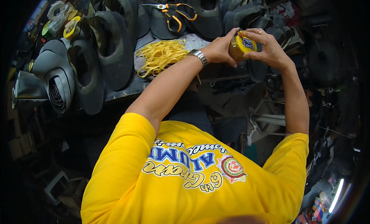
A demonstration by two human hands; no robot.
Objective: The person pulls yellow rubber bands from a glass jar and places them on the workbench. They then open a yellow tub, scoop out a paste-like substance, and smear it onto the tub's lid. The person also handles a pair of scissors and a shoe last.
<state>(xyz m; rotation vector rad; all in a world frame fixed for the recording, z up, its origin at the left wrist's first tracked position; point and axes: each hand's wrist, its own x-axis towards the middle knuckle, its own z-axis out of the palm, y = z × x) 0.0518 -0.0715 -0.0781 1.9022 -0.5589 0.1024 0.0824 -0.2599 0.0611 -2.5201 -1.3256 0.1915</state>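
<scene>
A small jar (232,51) with a yellow lid is held between my two hands at the edge of the worktable. My left hand (219,50), with a metal watch at the wrist, wraps the jar's left side. From the right, my right hand (271,50) curls its fingers and thumb about the yellow lid (246,45). Left of my left wrist lies a loose heap of flat yellow bands (160,56). Scissors (172,14) with orange and black handles rest on the dark shoes behind the heap, blades pointing left.
Dark slip-on shoes (111,50) crowd the table's left and back. A rolled grey sheet (58,70) and a metal tin (29,87) stand at the far left, with tape rolls (71,27) behind them. A pale stool frame (268,112) is below the table on the right.
</scene>
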